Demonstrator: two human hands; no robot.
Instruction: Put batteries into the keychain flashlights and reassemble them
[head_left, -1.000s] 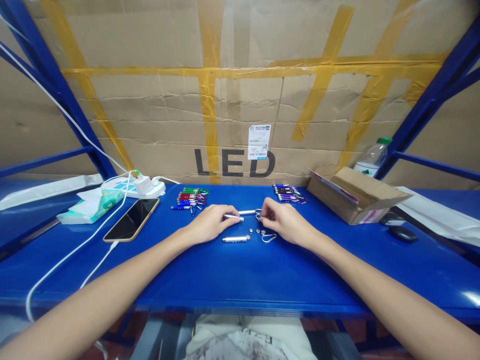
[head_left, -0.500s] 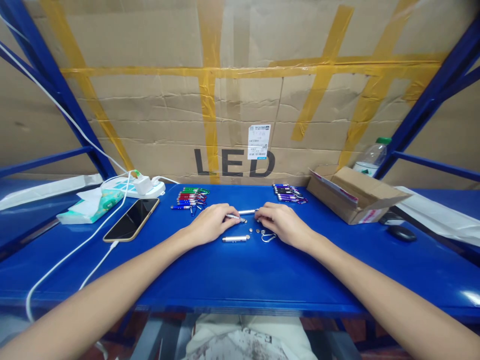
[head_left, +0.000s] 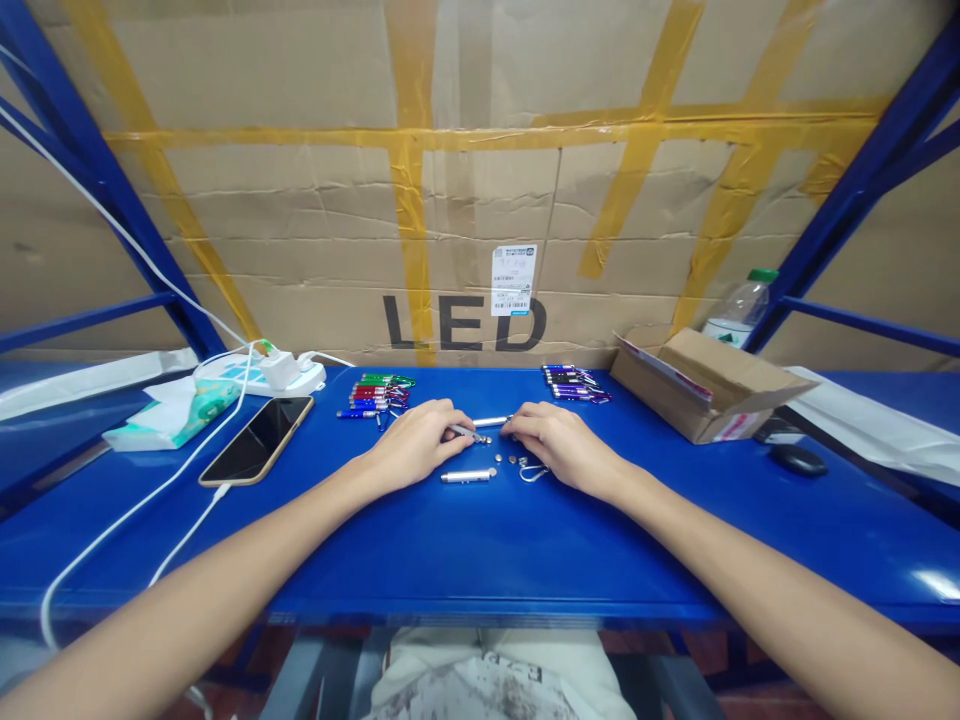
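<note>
My left hand (head_left: 420, 440) is closed around a slim silver flashlight tube (head_left: 465, 432), its end pointing right. Small button cells (head_left: 486, 440) lie at that end. Opposite it, my right hand (head_left: 559, 440) has its fingers curled and pressed together; what they hold, if anything, is hidden. Just behind, another silver tube (head_left: 491, 422) spans the gap between the hands. Nearer to me a silver flashlight body (head_left: 465, 477) lies flat, with a button cell (head_left: 493, 472) by its end. More button cells (head_left: 512, 460) and a silver carabiner clip (head_left: 532, 472) rest beside my right fingers.
Coloured mini flashlights with clips lie in a left group (head_left: 377, 393) and a right group (head_left: 574, 383). To the left are a phone (head_left: 257, 440), tissues (head_left: 176, 412) and a power strip (head_left: 307, 378). An open carton (head_left: 697, 385) and black mouse (head_left: 799, 460) sit right.
The whole view has shifted slightly. My left hand's tube tilts a little more toward the table at its right end. Both hands otherwise keep nearly the same place.
</note>
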